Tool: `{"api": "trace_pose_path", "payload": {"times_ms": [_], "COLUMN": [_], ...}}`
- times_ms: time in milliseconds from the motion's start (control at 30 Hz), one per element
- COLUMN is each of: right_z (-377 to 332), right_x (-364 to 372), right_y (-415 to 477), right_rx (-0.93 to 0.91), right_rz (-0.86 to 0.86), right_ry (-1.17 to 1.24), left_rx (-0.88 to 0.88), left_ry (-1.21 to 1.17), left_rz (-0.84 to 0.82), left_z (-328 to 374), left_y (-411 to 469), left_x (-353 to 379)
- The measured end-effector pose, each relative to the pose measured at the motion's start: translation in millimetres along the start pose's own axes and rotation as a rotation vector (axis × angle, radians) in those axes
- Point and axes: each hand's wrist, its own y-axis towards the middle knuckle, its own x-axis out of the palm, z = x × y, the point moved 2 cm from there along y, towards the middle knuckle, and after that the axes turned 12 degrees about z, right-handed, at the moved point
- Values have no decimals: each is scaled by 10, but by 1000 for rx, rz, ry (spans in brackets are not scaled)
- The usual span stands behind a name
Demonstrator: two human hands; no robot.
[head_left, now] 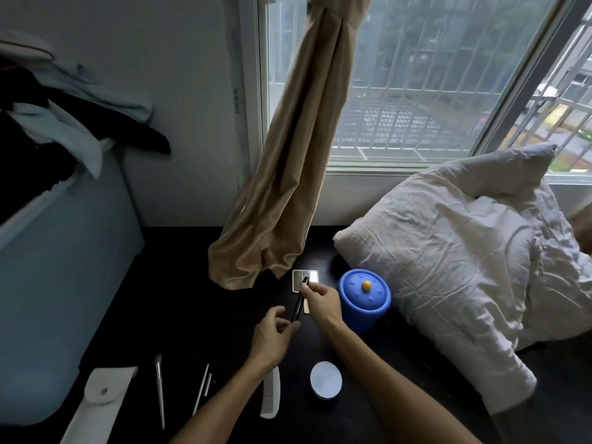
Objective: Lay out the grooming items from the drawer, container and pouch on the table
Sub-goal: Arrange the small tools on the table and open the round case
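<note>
Both hands hold a thin black stick-like item [298, 299] above the dark table [179, 315]. My left hand [272, 334] pinches its near end and my right hand [320, 298] pinches its far end. Just beyond lies a small rectangular mirror [312, 277]. A blue lidded container [365, 298] with a yellow knob stands right of my right hand. Nearer me lie a white comb [271, 394], a round white tin [325, 379], several thin metal tools [160, 389] and a white pouch [96, 402].
A tan curtain [288, 187] hangs down onto the table behind the mirror. A crumpled pillow [464, 261] fills the right side, touching the blue container. A pale blue bin [54, 267] with clothes stands at the left. A small tan stick [307, 306] lies under my right hand.
</note>
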Motion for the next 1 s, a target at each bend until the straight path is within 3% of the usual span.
{"api": "trace_pose_path", "payload": {"times_ms": [400,533,700,800,867,933,1000], "right_z": [85,161,189,193,120,-7,-105], "right_x": [-149,-124,-114,-87,-254,-510,-622], "right_y": [9,2,38,84,245,426,484], "right_rx": [162,157,248,326,354,273,185], "right_rz": [71,16,76,152,304,412,382], "right_ry": [138,57,87,143,180,153,104], "left_rx": [110,165,191,165,83,-24,-17], "left_ry": [132,195,223,251,322,351,357], "left_rz": [165,137,127,83,71,102,119], "left_z": [0,18,28,-36,-329,-607,-729], "left_y": [68,54,35,52,8,-98,-135], "left_x": [-22,21,63,1,-135,-318,-359]}}
